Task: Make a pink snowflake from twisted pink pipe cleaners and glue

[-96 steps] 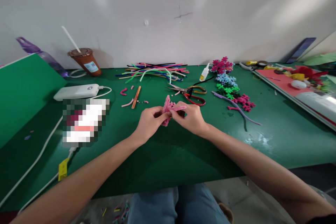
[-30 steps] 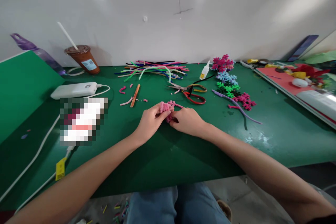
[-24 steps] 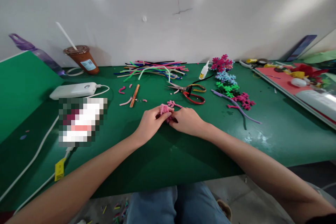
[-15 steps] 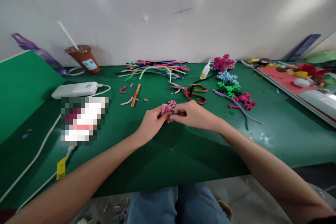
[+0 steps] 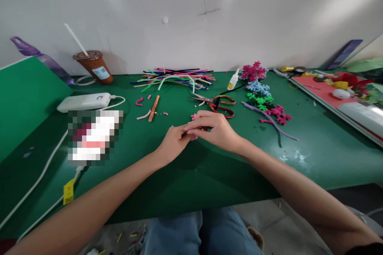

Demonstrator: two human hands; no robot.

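My left hand is closed on a fuzzy pink pipe-cleaner piece, low over the table. Only small bits of that piece show beneath and beside my fingers. My right hand reaches across the fingertips of my left, its thumb and fingers pinched at the same piece; the exact hold is hidden. Just behind the hands, a bit of branching pink pipe cleaner peeks out. Scissors with yellow and red handles lie partly spread beyond my right hand. A brown stick and short pink offcuts lie beyond my left.
A pile of coloured pipe cleaners lies by the wall. Right of it stand a glue bottle and branching pipe-cleaner shapes, near a purple strand. A drink cup, power bank and blurred phone are at left.
My right hand has moved left and over my left fingertips, covering most of the pink piece that showed before. The view has shifted very slightly.
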